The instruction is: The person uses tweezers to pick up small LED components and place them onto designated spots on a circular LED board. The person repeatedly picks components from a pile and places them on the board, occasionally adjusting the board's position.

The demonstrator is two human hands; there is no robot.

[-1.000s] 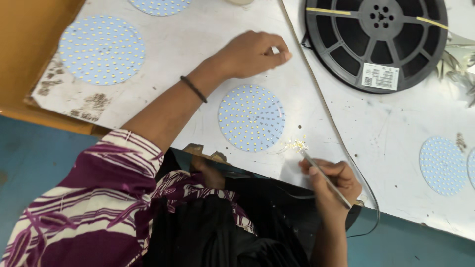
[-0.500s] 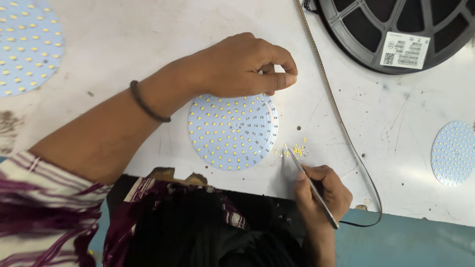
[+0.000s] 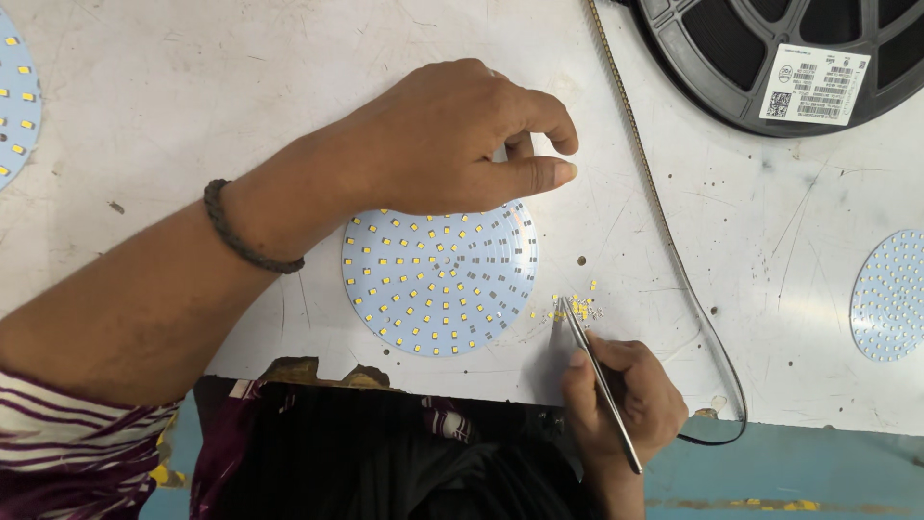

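A round white board (image 3: 438, 289) dotted with small yellow chips lies on the white table (image 3: 241, 87) near its front edge. My left hand (image 3: 462, 140) rests on the board's far rim, fingers curled with thumb and forefinger pinched together. My right hand (image 3: 626, 395) holds thin metal tweezers (image 3: 597, 380) at the table's front edge. The tweezer tips touch a small heap of loose yellow chips (image 3: 576, 306) just right of the board.
A large black reel (image 3: 799, 58) with a white label sits at the back right, and a thin tape strip (image 3: 664, 231) runs from it down to the front edge. Other round boards lie at far right (image 3: 890, 294) and far left (image 3: 14, 96).
The view has closed in on the board. My left hand has settled onto the board's far rim. The tweezer tips have reached the loose chips.
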